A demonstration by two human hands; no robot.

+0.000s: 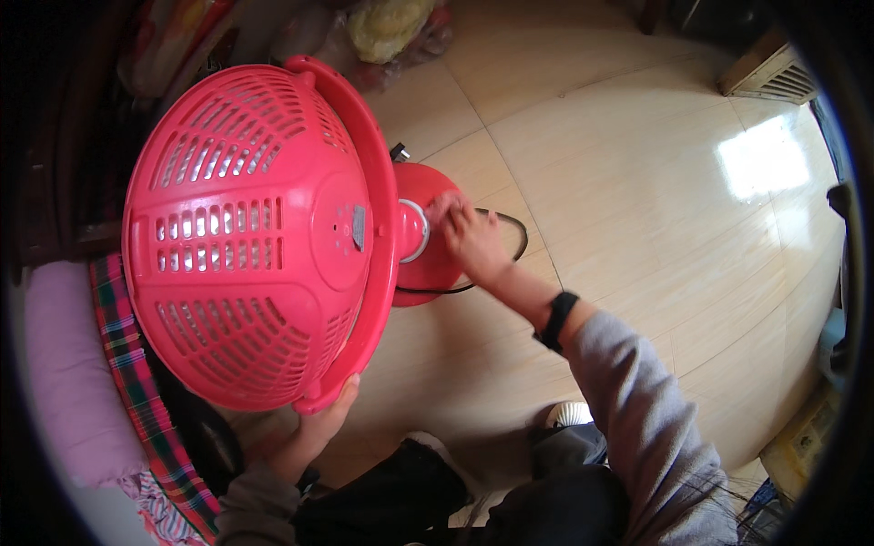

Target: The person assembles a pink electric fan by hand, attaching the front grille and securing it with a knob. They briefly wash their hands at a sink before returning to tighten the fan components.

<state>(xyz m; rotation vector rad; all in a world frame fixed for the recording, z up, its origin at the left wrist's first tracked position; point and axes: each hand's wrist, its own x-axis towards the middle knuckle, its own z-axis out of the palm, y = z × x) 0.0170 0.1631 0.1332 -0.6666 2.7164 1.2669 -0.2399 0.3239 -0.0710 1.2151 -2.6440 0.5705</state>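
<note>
A pink dish-shaped electric heater (323,214) fills the left of the view, the slotted back of its head turned toward me. Its thick rim (375,300) runs down the right side of the head. At the lower edge, my left hand (328,423) grips this rim, fingers partly hidden behind it. A short neck with a white ring joins the head to a round red base (428,187). My right hand (473,241) is closed with bent fingers against the neck and base; the fingertips are partly hidden. A black band circles my right wrist.
A black cord (521,238) loops beside the base, and its plug (399,153) lies on the tiled floor (619,191). Plastic bags (391,32) sit at the far side. To the left are a purple cushion (77,373) and plaid cloth (137,364). A slatted box (774,77) stands far right.
</note>
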